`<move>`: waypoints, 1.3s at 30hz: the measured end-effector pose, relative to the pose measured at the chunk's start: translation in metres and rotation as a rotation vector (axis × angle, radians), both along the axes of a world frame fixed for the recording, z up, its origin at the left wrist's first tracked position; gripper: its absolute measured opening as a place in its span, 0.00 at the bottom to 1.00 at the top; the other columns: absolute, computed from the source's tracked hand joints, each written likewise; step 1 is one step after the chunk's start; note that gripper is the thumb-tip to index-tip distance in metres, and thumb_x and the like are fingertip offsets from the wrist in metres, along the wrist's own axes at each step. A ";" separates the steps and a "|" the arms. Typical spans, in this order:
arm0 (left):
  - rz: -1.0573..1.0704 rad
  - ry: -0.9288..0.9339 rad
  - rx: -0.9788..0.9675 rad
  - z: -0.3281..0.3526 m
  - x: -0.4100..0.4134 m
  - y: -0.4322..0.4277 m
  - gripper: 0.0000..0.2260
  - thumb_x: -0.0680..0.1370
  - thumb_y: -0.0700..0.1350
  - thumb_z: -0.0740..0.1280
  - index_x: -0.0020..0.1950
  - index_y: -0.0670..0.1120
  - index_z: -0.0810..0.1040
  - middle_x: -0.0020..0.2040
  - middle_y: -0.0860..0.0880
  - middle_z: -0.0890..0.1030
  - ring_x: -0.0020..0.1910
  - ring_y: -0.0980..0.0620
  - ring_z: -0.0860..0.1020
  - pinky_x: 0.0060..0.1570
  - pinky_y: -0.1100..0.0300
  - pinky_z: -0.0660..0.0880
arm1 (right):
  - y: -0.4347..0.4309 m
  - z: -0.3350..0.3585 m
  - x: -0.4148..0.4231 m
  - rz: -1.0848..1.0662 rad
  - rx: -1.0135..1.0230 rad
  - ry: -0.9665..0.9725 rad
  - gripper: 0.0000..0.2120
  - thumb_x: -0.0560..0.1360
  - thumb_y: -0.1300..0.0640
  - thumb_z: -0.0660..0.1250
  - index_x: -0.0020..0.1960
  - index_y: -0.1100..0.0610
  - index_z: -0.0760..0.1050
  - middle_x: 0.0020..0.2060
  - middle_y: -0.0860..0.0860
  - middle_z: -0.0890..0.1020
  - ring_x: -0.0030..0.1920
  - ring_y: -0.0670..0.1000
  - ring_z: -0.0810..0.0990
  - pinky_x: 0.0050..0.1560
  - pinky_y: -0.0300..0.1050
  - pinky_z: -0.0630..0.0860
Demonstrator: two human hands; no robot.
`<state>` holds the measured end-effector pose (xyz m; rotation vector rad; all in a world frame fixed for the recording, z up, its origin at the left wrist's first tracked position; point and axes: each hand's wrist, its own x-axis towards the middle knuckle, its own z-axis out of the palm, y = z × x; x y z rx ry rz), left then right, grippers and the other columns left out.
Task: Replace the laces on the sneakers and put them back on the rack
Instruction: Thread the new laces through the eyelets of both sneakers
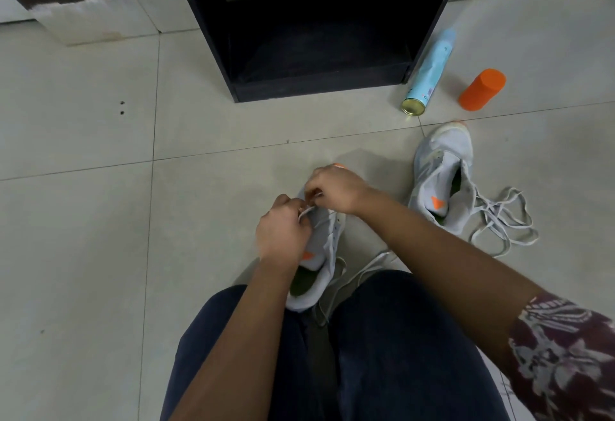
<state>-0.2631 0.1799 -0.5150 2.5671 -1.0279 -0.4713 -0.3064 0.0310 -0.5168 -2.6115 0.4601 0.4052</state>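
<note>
A light grey sneaker (324, 254) with orange marks stands on the tiled floor between my knees, toe pointing away. My left hand (283, 231) grips the shoe's left side and pinches a white lace (307, 211) near the front eyelets. My right hand (336, 189) curls over the toe end and pinches the same lace. Loose lace ends (362, 269) trail off to the shoe's right. The second grey sneaker (441, 176) stands at the right with its lace (506, 221) lying loose in a tangle beside it. The black rack (316, 81) stands ahead, its lower shelf bare.
A light blue spray can (429, 74) lies on its side by the rack's right foot. An orange cap (482, 89) lies just right of it. My dark trouser legs (382, 354) fill the lower middle. Bare floor tiles (83, 221) spread out to the left.
</note>
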 end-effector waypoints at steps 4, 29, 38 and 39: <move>0.000 0.037 -0.063 0.000 0.002 0.000 0.13 0.77 0.40 0.62 0.57 0.49 0.82 0.49 0.45 0.76 0.39 0.43 0.78 0.36 0.58 0.67 | -0.002 0.014 -0.013 -0.011 0.009 0.098 0.16 0.76 0.59 0.61 0.59 0.46 0.79 0.65 0.49 0.72 0.66 0.53 0.66 0.68 0.47 0.63; 0.300 0.386 -0.148 0.005 0.021 0.041 0.10 0.75 0.43 0.66 0.54 0.46 0.83 0.49 0.48 0.82 0.48 0.47 0.79 0.46 0.59 0.71 | 0.009 0.033 -0.011 -0.668 0.120 -0.280 0.18 0.77 0.60 0.63 0.66 0.55 0.64 0.46 0.56 0.81 0.47 0.59 0.80 0.48 0.50 0.76; 0.446 0.726 -0.278 0.000 0.029 0.038 0.15 0.70 0.36 0.65 0.39 0.55 0.85 0.38 0.52 0.85 0.42 0.49 0.82 0.49 0.45 0.79 | 0.109 0.030 -0.009 -0.714 0.540 0.098 0.05 0.77 0.65 0.56 0.50 0.59 0.69 0.40 0.63 0.82 0.33 0.58 0.81 0.33 0.48 0.79; 0.457 0.739 -0.289 -0.001 0.029 0.038 0.15 0.70 0.35 0.65 0.42 0.53 0.86 0.39 0.51 0.85 0.43 0.49 0.83 0.50 0.45 0.79 | 0.114 0.020 -0.005 -0.703 0.463 0.118 0.06 0.77 0.65 0.57 0.51 0.58 0.69 0.45 0.62 0.82 0.38 0.58 0.81 0.38 0.48 0.80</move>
